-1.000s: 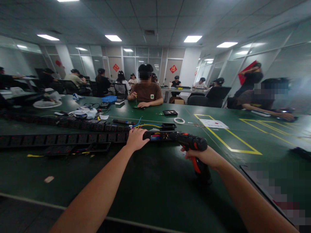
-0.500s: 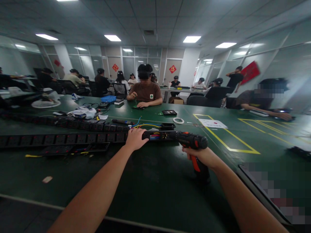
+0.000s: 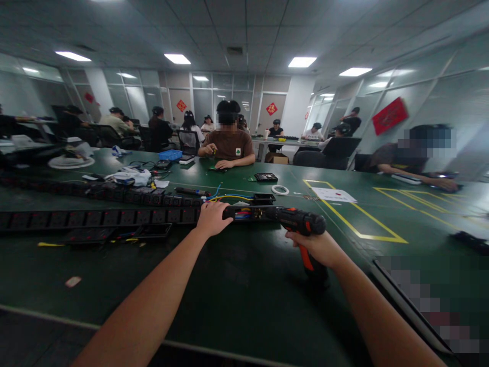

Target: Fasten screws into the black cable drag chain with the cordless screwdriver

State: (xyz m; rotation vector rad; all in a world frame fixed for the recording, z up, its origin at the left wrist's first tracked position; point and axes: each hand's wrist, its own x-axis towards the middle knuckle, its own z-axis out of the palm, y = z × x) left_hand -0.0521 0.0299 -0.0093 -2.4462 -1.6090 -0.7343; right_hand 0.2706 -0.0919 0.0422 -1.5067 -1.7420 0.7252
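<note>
A long black power strip (image 3: 126, 217) with a row of sockets lies across the green table. My left hand (image 3: 212, 219) is wrapped over it near its right part, with the fingertips partly hidden behind the strip. Just right of that hand, an open section exposes coloured wires (image 3: 243, 214). My right hand (image 3: 315, 245) is closed around the grip of a black and orange cordless drill (image 3: 301, 221). The drill points left and its front end is at the strip's right end; whether the bit touches a screw cannot be made out.
A second socket strip (image 3: 168, 196) lies behind the first. Beyond are a small black box (image 3: 264, 199), a white tape roll (image 3: 280, 189), paper (image 3: 333, 194) and a blue basket (image 3: 170, 155). A co-worker (image 3: 231, 145) sits opposite; another person (image 3: 397, 158) is at the right.
Both hands, the drill and the strip hold nearly the same places. The standing person in the far background has lowered an arm and shifted left.
</note>
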